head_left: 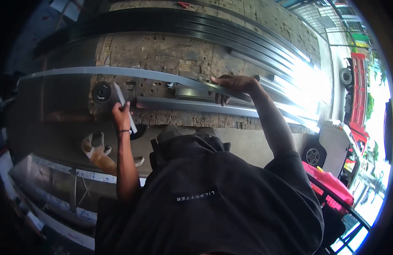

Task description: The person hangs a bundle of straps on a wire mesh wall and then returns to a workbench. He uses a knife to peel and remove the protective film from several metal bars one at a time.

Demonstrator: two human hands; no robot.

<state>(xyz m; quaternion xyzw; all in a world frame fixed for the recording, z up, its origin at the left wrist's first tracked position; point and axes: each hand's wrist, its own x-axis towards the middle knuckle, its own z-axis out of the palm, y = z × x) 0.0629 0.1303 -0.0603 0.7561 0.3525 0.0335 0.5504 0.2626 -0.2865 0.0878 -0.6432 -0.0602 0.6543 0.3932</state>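
Observation:
My left hand (pixel 121 114) is closed around a short, flat, whitish strip (pixel 119 94) at the near edge of a worn wooden workbench (pixel 162 53). A dark round disc with a hole in its middle (pixel 102 92) lies just beyond that strip. My right hand (pixel 236 85) grips a long grey metal bar (pixel 132 72), thumb on top and fingers hanging below. The bar stretches left past the bench's wooden part. Under it, another metal profile (pixel 183 104) lies along the near edge, beside a shorter piece (pixel 192 92).
Several long dark metal profiles (pixel 171 23) lie across the far side of the bench. A small red object (pixel 183 4) sits at the back. On the floor at left is a brown-and-white animal (pixel 104 159), near a metal frame (pixel 73 187). Vehicles (pixel 332 146) stand at right.

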